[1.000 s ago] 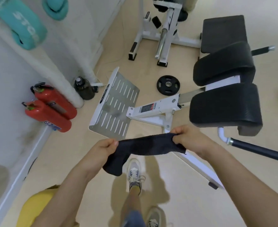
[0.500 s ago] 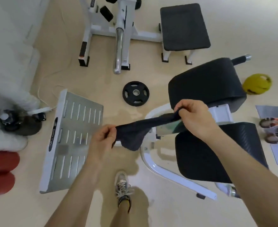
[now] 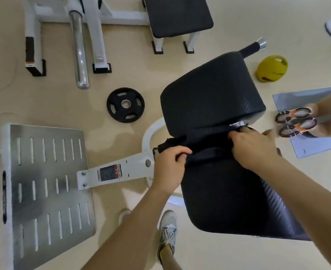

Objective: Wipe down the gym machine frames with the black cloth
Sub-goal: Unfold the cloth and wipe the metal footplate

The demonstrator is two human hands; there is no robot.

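Keep the cloth taut and draw alternately on each end, shoeshine fashion, to rub the part of the frame hidden between upper pad and lower pad (likely the step in hand, judging by the threading through that gap). Pull evenly, pressing down into the gap rather than skating over the upholstery. Grip firmly at both ends to avoid a slip; black on black, so hard to spot a loose fold. Then work along the bare white beam toward the footplate, going gently over the warning label.

Held at the near end by the left hand, fingers curled round the fabric, right above the joint of beam and pads. Pinched at the far end by the right hand, fingers bent over the fabric at the right side of the gap. Stretched between the two, across the seam between the pads, seemingly touching both. Impossible to tell whether touching metal beneath: hidden. Short tail sticking out past the left hand, over the frame's curved tube.
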